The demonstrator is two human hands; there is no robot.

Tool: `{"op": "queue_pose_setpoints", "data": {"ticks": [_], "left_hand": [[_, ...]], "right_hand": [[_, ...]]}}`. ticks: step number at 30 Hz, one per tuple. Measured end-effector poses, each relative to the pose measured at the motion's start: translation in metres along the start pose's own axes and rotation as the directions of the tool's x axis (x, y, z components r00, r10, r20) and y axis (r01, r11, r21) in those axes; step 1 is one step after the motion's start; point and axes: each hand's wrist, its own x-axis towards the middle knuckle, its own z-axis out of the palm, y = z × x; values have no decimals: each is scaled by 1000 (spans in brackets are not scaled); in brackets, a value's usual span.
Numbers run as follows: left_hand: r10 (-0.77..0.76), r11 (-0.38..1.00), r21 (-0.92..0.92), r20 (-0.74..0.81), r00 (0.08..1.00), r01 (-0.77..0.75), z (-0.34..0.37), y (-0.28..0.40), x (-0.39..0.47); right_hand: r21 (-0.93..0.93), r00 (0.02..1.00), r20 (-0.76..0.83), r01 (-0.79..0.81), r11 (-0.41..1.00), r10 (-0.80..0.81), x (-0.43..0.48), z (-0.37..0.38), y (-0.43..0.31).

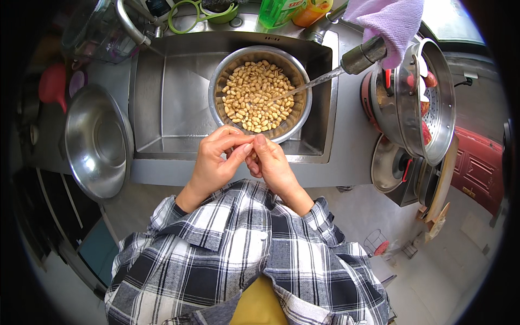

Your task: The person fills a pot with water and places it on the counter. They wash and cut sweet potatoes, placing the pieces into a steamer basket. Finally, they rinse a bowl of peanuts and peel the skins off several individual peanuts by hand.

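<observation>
A round metal bowl holds many in-shell peanuts and stands in the right part of the stainless-steel sink. From the metal faucet a stream of water falls into the bowl. My left hand and my right hand meet in front of the bowl's near rim. Thumbs and fingertips of both press together. Whether something small is pinched between them is hidden by the fingers.
At the left, a large steel basin leans by the counter. A steamer pot with reddish produce stands on the right. Green and orange bottles line the back. A lilac cloth drapes over the faucet.
</observation>
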Motion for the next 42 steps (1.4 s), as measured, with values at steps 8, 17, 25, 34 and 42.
{"op": "queue_pose_setpoints", "data": {"ticks": [8,17,25,34,42], "left_hand": [[75,997,-1,39,996,-75,27,-30,99],[379,838,302,279,882,-455,102,-26,237],[452,798,388,118,884,-460,100,-34,283],[-27,997,80,75,997,21,122,16,64],[26,997,-81,111,993,-17,136,63,-25]], "right_hand": [[260,974,-228,67,963,-6,-42,-35,-23],[342,900,-421,275,898,-115,-116,-58,-22],[369,920,-372,265,891,-120,-124,-78,-27],[212,939,-309,221,952,-149,-128,-130,-44],[-232,946,-135,260,937,-296,-117,-94,-41]]}}
